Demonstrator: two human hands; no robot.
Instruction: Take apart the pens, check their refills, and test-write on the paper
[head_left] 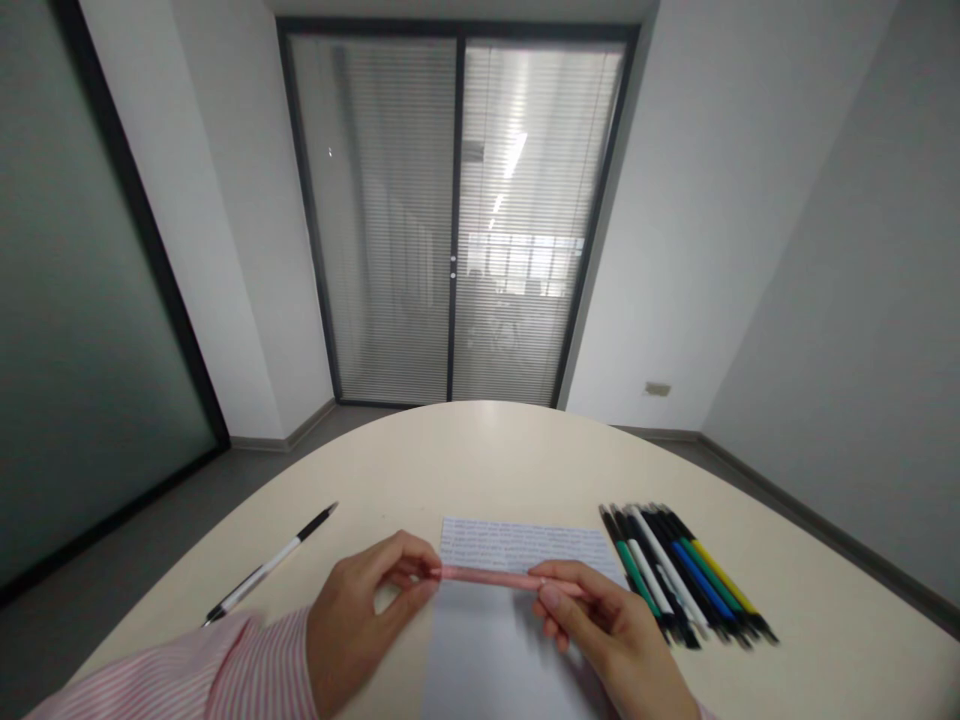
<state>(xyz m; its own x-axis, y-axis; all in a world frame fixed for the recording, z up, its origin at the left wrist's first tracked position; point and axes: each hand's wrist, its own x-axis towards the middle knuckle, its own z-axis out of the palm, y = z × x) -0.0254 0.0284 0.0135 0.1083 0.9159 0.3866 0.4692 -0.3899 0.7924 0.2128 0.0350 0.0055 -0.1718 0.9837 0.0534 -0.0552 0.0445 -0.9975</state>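
1. The pink rod (pixel 510 578) is lying level between my hands, across the handwritten sheet (pixel 521 545) on the bench (pixel 480 460).
2. My left hand (pixel 360 610) is pinching one end between thumb and fingers.
3. My right hand (pixel 600 620) is gripping the other end.
4. A row of pens (pixel 682 570) is lying just beside my right hand.

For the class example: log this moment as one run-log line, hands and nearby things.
left hand: pinches pink stick | right hand: pinches its other end | below: printed paper sheet | right: row of pens | left: black-and-white pen
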